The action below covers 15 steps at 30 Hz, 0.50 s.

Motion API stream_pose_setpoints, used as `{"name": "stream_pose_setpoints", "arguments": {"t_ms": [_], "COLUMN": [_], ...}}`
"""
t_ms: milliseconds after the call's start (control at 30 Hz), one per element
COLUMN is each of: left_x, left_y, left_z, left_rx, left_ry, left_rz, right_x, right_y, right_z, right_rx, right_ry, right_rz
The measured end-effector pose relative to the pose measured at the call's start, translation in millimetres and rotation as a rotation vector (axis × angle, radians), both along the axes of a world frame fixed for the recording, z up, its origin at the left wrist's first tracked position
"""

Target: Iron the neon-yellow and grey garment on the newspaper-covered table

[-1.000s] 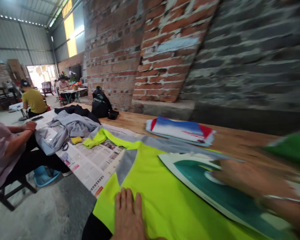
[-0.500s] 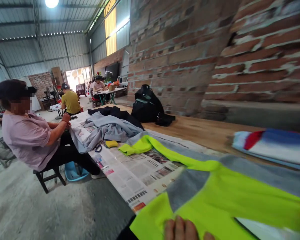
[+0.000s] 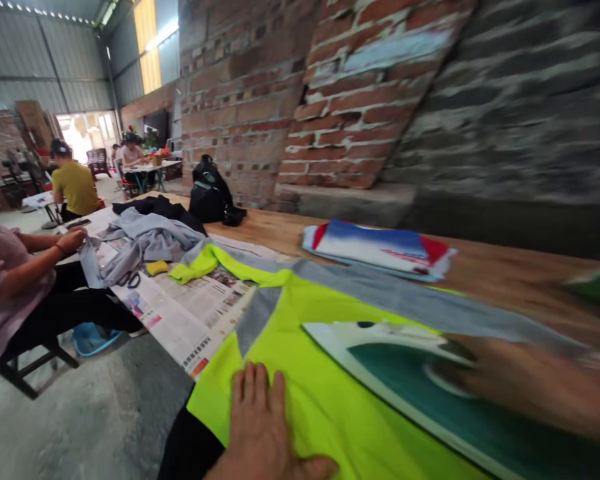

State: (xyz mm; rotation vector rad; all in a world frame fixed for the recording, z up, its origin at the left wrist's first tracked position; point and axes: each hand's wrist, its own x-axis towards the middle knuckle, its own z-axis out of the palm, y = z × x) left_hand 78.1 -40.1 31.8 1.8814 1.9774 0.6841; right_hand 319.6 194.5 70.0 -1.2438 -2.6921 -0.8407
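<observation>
Long wooden counter (image 3: 280,230), partly under newspaper sheets (image 3: 190,313), with a neon-yellow and grey shirt (image 3: 325,393) spread flat across its near end; folded red, white and blue cloth (image 3: 375,250) on bare wood beyond. On the shirt, a teal-and-white clothes iron (image 3: 380,363), blurred, gripped by the right hand (image 3: 525,383). Left hand (image 3: 260,427) open, pressed flat on the yellow fabric, apart from the iron

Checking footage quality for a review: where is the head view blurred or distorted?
Head view: right hand and teal-and-white iron are motion-blurred, the brick wall smears rightward and leans from wide-angle distortion, the far doorway glares, the left hand is fairly sharp.
</observation>
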Motion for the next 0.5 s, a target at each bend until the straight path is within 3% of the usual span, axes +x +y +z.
{"name": "stream_pose_setpoints", "arguments": {"t_ms": [100,167,300,500], "left_x": [0,1,1,-1], "left_y": [4,4,3,2], "left_z": [-4.6,-8.7,-13.3,-18.4], "left_rx": [0.048,0.075,0.105,0.113], "left_ry": [0.034,0.046,0.071,0.114], "left_rz": [0.007,0.012,0.008,0.026], "right_x": [20,20,9,-14], "right_y": [-13,-29,-41,7], "right_z": [15.2,20.6,30.2,53.0], "right_rx": [-0.485,-0.721,-0.691,-0.495], "right_ry": [0.127,0.186,0.143,0.181], "right_rz": [-0.187,-0.251,-0.328,-0.512]}}
